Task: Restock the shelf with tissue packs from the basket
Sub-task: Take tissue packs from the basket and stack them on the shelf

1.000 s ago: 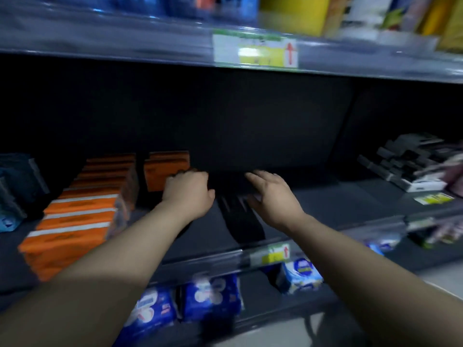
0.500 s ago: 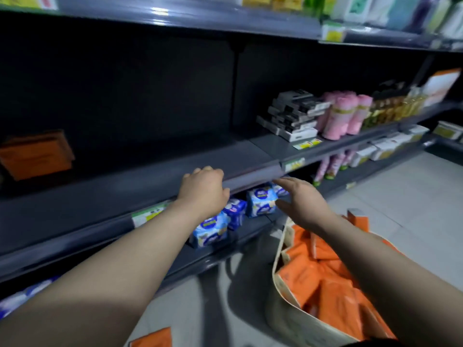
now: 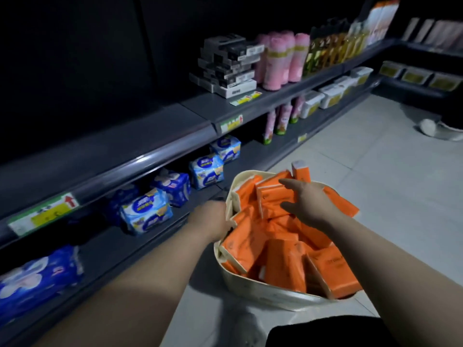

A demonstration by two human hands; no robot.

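Fingers of the left hand (image 3: 210, 221) are hidden behind the left rim of the basket (image 3: 253, 288), so their grip cannot be told. Half a second ago both hands were at the front edge of the shelf (image 3: 125, 149); now they are down at the basket. The right hand (image 3: 307, 202) spreads its fingers wide over the orange tissue packs (image 3: 284, 264) piled inside, holding none.

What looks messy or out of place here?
The orange plastic-wrapped tissue packs lie jumbled at all angles in the cream basket on the floor, one standing up at its far rim. On the dark grey bottom shelf, the blue-and-white wrapped packs sit tilted and unevenly spaced.
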